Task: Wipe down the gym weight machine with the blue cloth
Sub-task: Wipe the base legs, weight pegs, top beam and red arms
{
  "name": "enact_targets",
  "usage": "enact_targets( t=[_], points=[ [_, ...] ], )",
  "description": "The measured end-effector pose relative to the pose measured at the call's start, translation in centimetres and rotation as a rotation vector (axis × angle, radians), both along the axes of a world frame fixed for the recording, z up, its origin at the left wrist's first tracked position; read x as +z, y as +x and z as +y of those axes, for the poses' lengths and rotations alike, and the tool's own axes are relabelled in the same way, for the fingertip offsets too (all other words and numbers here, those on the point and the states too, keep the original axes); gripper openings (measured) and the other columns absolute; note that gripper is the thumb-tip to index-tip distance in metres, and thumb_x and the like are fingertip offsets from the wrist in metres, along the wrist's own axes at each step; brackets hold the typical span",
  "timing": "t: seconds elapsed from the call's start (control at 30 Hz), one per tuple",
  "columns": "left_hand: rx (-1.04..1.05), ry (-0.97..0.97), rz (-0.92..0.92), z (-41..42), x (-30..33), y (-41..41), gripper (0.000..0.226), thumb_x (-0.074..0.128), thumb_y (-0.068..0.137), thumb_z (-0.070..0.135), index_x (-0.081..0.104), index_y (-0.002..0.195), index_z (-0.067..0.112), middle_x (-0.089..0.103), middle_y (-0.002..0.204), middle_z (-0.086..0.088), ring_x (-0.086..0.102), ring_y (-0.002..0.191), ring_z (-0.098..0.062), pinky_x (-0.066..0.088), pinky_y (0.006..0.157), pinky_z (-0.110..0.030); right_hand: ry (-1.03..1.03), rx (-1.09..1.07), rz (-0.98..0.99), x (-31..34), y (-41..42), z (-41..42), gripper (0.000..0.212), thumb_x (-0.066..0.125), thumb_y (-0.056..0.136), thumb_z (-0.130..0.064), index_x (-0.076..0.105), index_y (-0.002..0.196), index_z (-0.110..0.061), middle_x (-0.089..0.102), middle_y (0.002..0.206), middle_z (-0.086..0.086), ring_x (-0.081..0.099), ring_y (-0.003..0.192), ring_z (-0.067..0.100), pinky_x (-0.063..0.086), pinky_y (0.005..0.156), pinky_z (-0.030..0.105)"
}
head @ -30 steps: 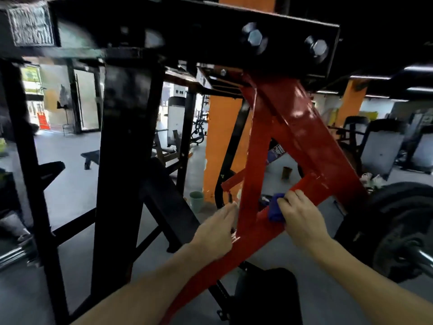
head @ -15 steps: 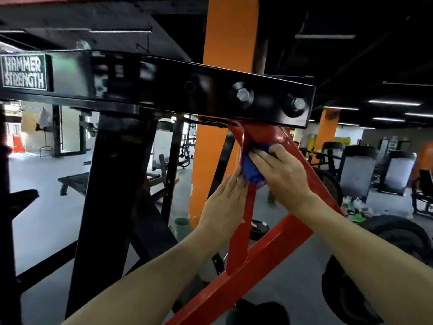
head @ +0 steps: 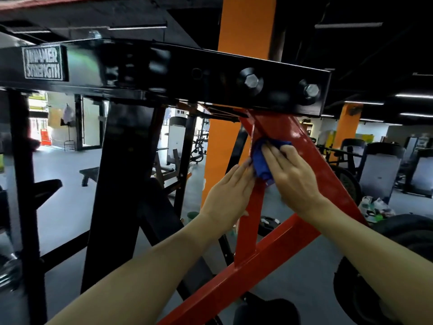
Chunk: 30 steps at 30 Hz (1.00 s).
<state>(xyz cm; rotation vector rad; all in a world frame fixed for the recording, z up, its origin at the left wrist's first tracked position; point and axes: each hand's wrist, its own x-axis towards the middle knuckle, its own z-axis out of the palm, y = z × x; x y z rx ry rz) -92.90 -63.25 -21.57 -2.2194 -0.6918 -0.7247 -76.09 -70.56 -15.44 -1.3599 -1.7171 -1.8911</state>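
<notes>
Mid-task: right hand (head: 293, 174) presses the crumpled blue cloth (head: 262, 160) flat-fingered on the glossy red steel brace (head: 304, 146); left hand (head: 230, 195) flat beside it (black beam (head: 164, 73) seemingly unwiped)

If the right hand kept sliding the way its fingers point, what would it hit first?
Probably the black crossbeam: the right hand presses the blue cloth up the red strut towards it; depth is unclear.

A commercial gym. A black steel frame beam (head: 164, 73) at twelve o'clock carries a "Hammer Strength" plate (head: 43, 63) toward ten o'clock, with red lever arms (head: 304, 160) bolted beneath. Padded machines (head: 379, 170) stand at three o'clock, a weight plate (head: 398, 242) at four, a flat bench (head: 90, 174) at nine, between orange pillars (head: 243, 31) on grey flooring (head: 58, 207).
</notes>
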Motion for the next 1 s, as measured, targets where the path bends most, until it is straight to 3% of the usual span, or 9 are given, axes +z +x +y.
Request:
enact_targets(
  t=[0.2,0.3,0.43,0.53,0.67,0.8,1.0],
  points=[
    [0.056,-0.019,0.036,-0.3,0.1,0.4,0.120,0.056,0.089,0.064,-0.022,0.150,-0.003,-0.015,0.165,-0.019,-0.013,0.154,-0.033,-0.013,0.122,-0.044,0.027,-0.052,-0.021,3.0,-3.0,1.7,0.037,0.041,0.098,0.002,0.053,0.132,0.010,0.062,0.130,0.021,0.061,0.111,0.031,0.047,0.103,0.035],
    [0.102,-0.010,0.045,-1.3,0.3,0.2,0.118,0.055,0.092,0.061,-0.027,0.147,-0.004,-0.025,0.161,-0.019,-0.025,0.150,-0.033,-0.021,0.117,-0.044,-0.045,-0.056,0.050,1.5,-1.3,0.2,0.036,0.053,0.096,0.003,0.055,0.132,0.009,0.062,0.130,0.020,0.058,0.113,0.032,0.047,0.104,0.037],
    [0.116,-0.027,0.001,-3.2,0.1,0.9,0.092,0.051,0.104,0.028,-0.020,0.149,-0.008,-0.022,0.163,-0.025,-0.022,0.152,-0.036,-0.012,0.123,-0.047,-0.105,-0.143,0.112,-4.7,3.8,-5.6,0.047,0.076,0.077,0.011,0.062,0.121,0.012,0.066,0.121,0.024,0.052,0.112,0.032,0.044,0.103,0.038],
    [0.075,-0.036,0.080,-4.6,-1.3,2.6,0.077,0.041,0.103,0.011,-0.012,0.154,-0.008,-0.017,0.164,-0.027,-0.019,0.152,-0.038,-0.006,0.126,-0.047,-0.160,-0.290,0.164,-9.4,6.8,-10.3,0.055,0.080,0.069,0.016,0.061,0.121,0.016,0.065,0.122,0.029,0.047,0.111,0.035,0.040,0.101,0.042],
    [-0.105,-0.211,0.187,-5.9,-3.8,6.3,0.076,0.045,0.100,0.011,-0.001,0.159,-0.001,-0.003,0.169,-0.018,-0.011,0.156,-0.029,-0.005,0.127,-0.043,-0.196,-0.341,0.093,-10.9,8.7,-11.1,0.043,0.064,0.080,0.021,0.059,0.122,0.018,0.062,0.125,0.031,0.053,0.114,0.039,0.041,0.101,0.042],
    [-0.205,-0.502,0.125,-6.8,-5.2,8.9,0.089,0.062,0.092,0.005,0.005,0.159,-0.001,0.007,0.168,-0.016,-0.005,0.157,-0.025,-0.003,0.125,-0.034,-0.305,-0.427,0.035,-10.4,9.2,-7.5,0.042,0.032,0.097,0.004,0.048,0.133,0.016,0.057,0.132,0.029,0.057,0.120,0.037,0.049,0.100,0.039],
    [-0.264,-0.536,0.038,-6.1,-7.1,10.4,0.094,0.064,0.090,0.003,0.001,0.160,0.001,0.004,0.169,-0.016,-0.003,0.157,-0.026,-0.012,0.115,-0.028,-0.355,-0.518,0.210,-9.4,7.4,-5.0,0.046,0.026,0.095,-0.004,0.052,0.128,0.014,0.065,0.109,0.023,0.054,0.105,0.032,0.046,0.082,0.035]
  ],
)
